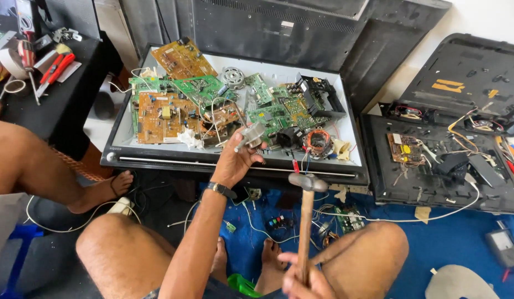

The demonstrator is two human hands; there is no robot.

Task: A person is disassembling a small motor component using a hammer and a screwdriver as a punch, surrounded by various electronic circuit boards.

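Wooden and pale, the handle of a hammer (305, 221) rises from the right hand (301, 283) at the bottom edge, between the person's bare knees; the fingers (290, 288) are clenched round the lower end of the handle, and the steel head sits level at the top, just in front of the near rim of an opened flat screen shell (235, 160). Under the knees lies a blue mat (450, 243) strewn with small parts, a little green board and loose white wires.

Higher up, the left hand (235, 160), with a dark wristband, reaches over that near rim. Its fingers grasp a small grey metal part (251, 135), held up just above the heap inside the shell. The heap is made of brown circuit boards (168, 113) on the left, green circuit boards (273, 105) in the middle, a black plastic frame to the right of them, and a copper coil (318, 141) near the front.

To the right, well apart, lies a black back cover (434, 160) with a small brown board, wires and yellow stickers on it. At far left another person's bare leg (47, 171) stretches beside a black table (52, 94) carrying red-handled pliers (56, 65) and a roll of tape (11, 62).
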